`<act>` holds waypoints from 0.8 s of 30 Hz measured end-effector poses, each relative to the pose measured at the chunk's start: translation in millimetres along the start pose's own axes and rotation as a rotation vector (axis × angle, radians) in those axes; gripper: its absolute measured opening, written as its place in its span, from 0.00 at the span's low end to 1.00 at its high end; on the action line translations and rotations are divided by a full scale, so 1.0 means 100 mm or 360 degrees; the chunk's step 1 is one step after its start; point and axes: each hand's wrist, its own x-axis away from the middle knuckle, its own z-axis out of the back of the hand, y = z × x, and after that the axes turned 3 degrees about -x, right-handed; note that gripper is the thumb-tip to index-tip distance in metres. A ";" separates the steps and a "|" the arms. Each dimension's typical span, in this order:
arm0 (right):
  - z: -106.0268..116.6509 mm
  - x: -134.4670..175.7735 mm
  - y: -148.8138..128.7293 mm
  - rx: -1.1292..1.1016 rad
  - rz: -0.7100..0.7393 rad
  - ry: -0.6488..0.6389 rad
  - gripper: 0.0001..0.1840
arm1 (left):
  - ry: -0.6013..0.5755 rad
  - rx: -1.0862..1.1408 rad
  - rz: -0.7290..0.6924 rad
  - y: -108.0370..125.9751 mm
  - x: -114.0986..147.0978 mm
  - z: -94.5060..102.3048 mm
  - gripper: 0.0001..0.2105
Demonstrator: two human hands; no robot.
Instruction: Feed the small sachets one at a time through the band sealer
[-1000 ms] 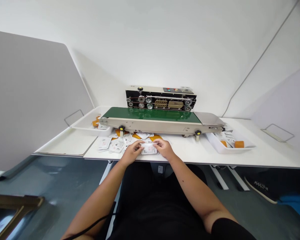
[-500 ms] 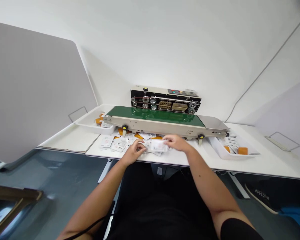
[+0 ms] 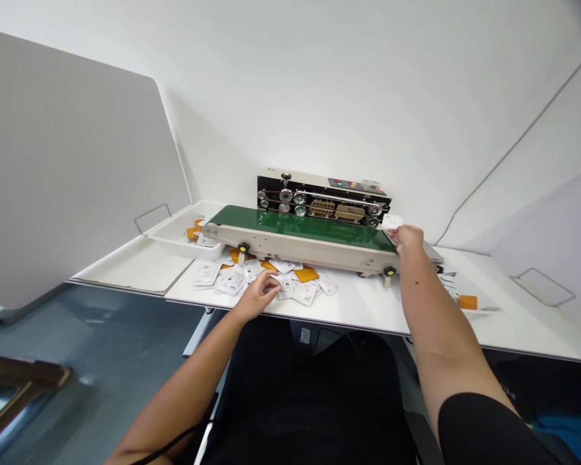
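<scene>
A white printed sachet [image 3: 392,222] is pinched in my right hand [image 3: 408,239], which reaches over the right end of a band sealing machine [image 3: 324,197]. The sachet is upright beside the rollers at that end. My left hand [image 3: 260,294] stays low at the table's front, its fingers curved and apart with nothing visible in them. It lies by a loose pile of white sachets [image 3: 231,281], some showing an orange side [image 3: 306,274]. The sealer's green conveyor belt [image 3: 290,221] runs behind the pile, and no sachet shows on it.
A white bin [image 3: 184,248] with orange and white sachets stands at the left end of the belt. At the right, another bin [image 3: 481,311] with sachets is partly hidden by my right forearm. A cable [image 3: 508,143] runs down the wall at right.
My right hand has carried the sachet from the pile up and right to the machine's right end. My left hand has barely moved.
</scene>
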 end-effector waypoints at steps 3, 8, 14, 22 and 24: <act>-0.18 0.05 0.01 0.0047 -0.0136 -0.0169 0.09 | 0.0008 -0.0025 0.0001 -0.01 0.00 0.00 0.17; -0.44 0.16 0.04 0.0093 -0.0169 -0.0298 0.09 | 0.0035 -0.0099 -0.0014 -0.03 0.01 0.01 0.17; -0.44 0.43 0.05 0.0286 0.0181 -0.0224 0.10 | 0.0129 -0.0639 -0.0144 0.00 0.01 0.00 0.13; -0.24 2.08 1.01 0.0960 0.1570 -0.1146 0.19 | -0.0198 -0.1407 -0.0395 -0.05 -0.05 -0.24 0.27; -0.20 2.35 1.30 0.1281 0.1559 -0.1549 0.30 | -0.0236 -0.1431 -0.0393 -0.09 -0.06 -0.26 0.23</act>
